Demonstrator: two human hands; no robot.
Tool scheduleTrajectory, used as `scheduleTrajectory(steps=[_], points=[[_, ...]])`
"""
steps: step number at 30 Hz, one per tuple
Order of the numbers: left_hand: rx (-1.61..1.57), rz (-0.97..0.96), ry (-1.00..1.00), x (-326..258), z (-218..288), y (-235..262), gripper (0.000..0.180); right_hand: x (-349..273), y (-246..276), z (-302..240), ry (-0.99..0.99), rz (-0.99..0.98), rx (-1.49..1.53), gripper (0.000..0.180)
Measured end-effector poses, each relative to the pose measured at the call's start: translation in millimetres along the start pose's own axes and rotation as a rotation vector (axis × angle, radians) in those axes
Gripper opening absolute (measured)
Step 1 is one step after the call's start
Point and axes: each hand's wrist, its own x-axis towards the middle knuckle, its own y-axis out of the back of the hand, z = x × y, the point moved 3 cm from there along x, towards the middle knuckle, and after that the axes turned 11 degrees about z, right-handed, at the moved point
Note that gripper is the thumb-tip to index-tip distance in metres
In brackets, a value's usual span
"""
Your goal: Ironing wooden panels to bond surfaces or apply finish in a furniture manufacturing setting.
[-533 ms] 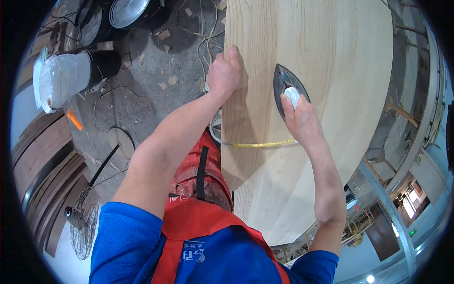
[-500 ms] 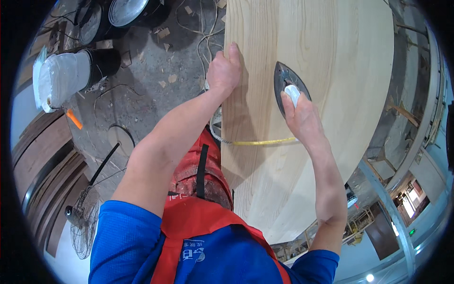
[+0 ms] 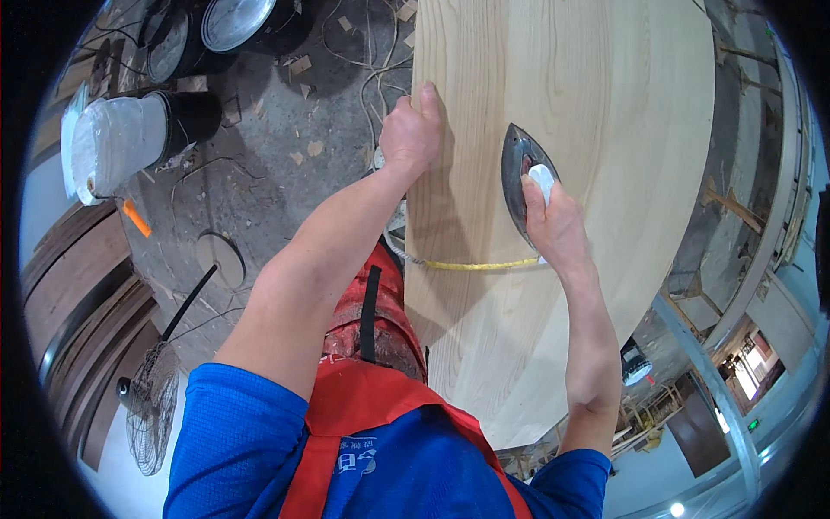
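Observation:
A large pale wooden panel (image 3: 622,164) with a curved right edge lies before me. On its surface rests a clothes iron (image 3: 513,192) with a dark soleplate and white handle, pointing away from me. My right hand (image 3: 560,229) is wrapped round that handle. From the iron's rear a cord in yellow sleeving (image 3: 480,265) runs left across the wood and over the panel's edge. My left hand (image 3: 410,137) grips the panel's left edge, thumb lying along the top; its other fingers are mostly hidden.
At the far left stand black buckets (image 3: 186,117), one with white plastic wrapping. Loose cables (image 3: 373,69) and scraps litter the concrete floor. A pedestal fan (image 3: 154,402) is at the lower left, near a stack of brown boards (image 3: 82,277). Wooden framing (image 3: 735,208) lies beyond the panel's right edge.
My right hand has drawn the iron slightly toward me along the panel. The left hand keeps its place at the edge.

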Motion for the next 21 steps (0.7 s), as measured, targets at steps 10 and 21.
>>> scheduleTrajectory(steps=[10,21], points=[[0.0,-0.001,0.001,-1.3,6.4,2.9,0.079,-12.8,0.5,-11.7,0.018,-0.036,-0.034,0.052],[-0.047,0.019,-0.026,-2.6,4.1,0.8,0.083,41.6,-15.0,-32.0,-0.059,0.098,0.132,0.055]])
